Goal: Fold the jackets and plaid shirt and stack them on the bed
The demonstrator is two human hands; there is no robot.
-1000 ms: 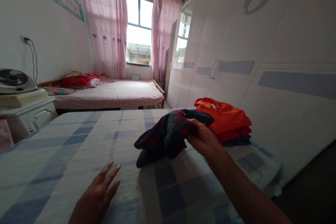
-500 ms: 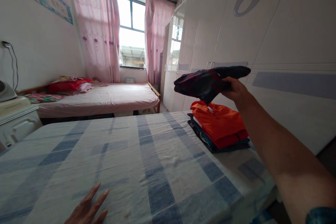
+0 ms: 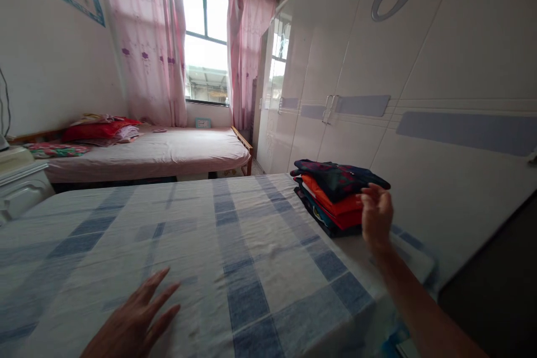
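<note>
A folded dark garment with a red pattern (image 3: 335, 174) lies on top of a stack of folded clothes. Beneath it is a folded orange garment (image 3: 325, 197), with darker pieces under that. My right hand (image 3: 376, 213) is at the near right corner of the stack, its fingers loosely bent and apart, holding nothing that I can see; whether the fingertips still touch the dark cloth is unclear. At the lower left my left hand (image 3: 134, 313) is spread over the blue-and-white checked bedsheet (image 3: 188, 257), empty, well away from the stack.
A white wardrobe (image 3: 356, 67) runs along the right side, close behind the stack. Past the near bed stands a second bed (image 3: 180, 148) with a pink sheet and a red bundle (image 3: 100, 130). A white cabinet (image 3: 25, 184) is at the left.
The dark garment, held in the air above the stack by my right hand, has come down onto the orange one and been let go. My left hand remains spread.
</note>
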